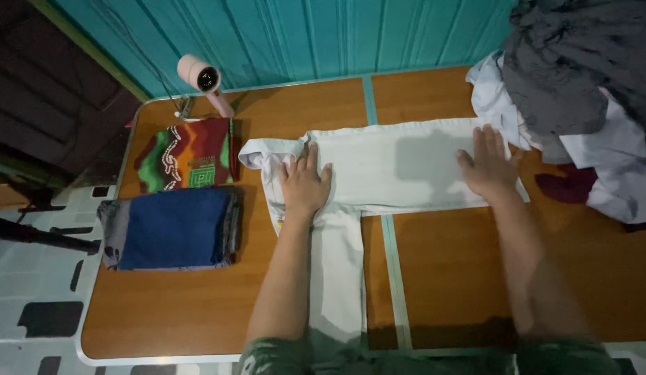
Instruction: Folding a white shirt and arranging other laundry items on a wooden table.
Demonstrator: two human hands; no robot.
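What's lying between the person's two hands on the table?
Only the white garment: a flat, smooth stretch of it runs from the left hand to the right hand, both pressed flat on it. Nothing else sits on that stretch, as the head view shows.

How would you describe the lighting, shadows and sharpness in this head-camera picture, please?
Head view: dim, warm light on the table, darker toward the left edge; the right hand casts a soft shadow onto the white garment; the right forearm looks motion-blurred, while the left hand and the folded blue cloth are fairly sharp; no strong glare; the table edges bow slightly from the wide lens.
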